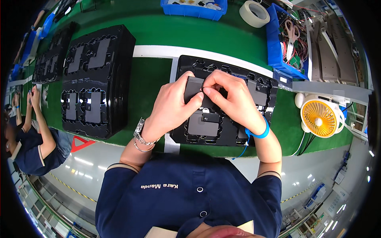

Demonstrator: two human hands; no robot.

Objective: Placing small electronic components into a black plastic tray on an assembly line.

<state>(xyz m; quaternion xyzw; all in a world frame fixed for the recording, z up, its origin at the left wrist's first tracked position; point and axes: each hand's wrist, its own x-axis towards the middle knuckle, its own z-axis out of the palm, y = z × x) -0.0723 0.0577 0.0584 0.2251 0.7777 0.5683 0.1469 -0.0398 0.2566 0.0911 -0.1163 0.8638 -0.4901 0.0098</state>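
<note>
My left hand [168,104] grips a flat dark grey rectangular block [193,86], thumb on the near side and fingers round the far side. The fingertips of my right hand [234,93] are pinched together at the block's right edge. What they pinch is too small to make out; a thin dark bit shows there. Both hands are above a black moulded plastic tray [179,136]. In its pockets lie similar grey blocks, one of them [203,126] just below my hands. My forearms hide part of the tray.
Left stands a tall stack of black trays [121,79]. Beyond it a co-worker's hands [35,95] are at the bench. A blue bin [194,10] and a tape roll [254,14] are at the back. Right are a blue box [276,43] with scissors [291,35] and wires, and a yellow-white fan [318,118].
</note>
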